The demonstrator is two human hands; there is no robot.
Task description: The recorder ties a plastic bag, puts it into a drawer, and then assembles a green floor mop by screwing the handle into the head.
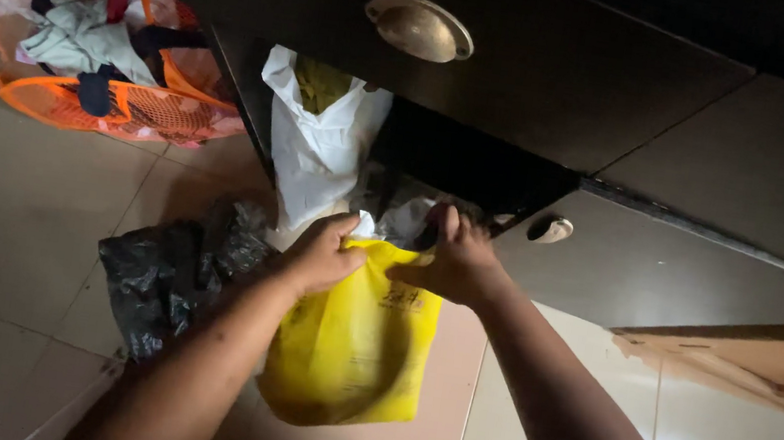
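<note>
**A:** What have you got there, from the head view?

**B:** A yellow bag (350,346). My left hand (322,256) is clenched on its top edge on one side, and my right hand (455,259) grips the other side of the same edge. The bag hangs between them over the tiled floor (21,202), just in front of the open lower drawer (460,163) of a dark cabinet (553,70).

**A:** Is anything in the bag?

**B:** I can't tell. The light is poor, and the mouth sits under my fingers. Something pale and crumpled shows right above it, between my hands, perhaps plastic, but I wouldn't swear to it.

**A:** What step would you call this?

**B:** I'd judge I'm holding the mouth of the bag, either opening it or gathering it shut. Both hands are on the rim, so the bag isn't set down anywhere.

**A:** What does the next move ask of you?

**B:** A steady hold on both sides, so the bag doesn't sag or slip. There's also little room: a white bag (316,145) stands against the drawer just behind, and a black bag (168,271) lies on the floor by my left forearm.

**A:** Anything else nearby?

**B:** An orange mesh basket (55,95) full of clothes, well off to the left.
</note>
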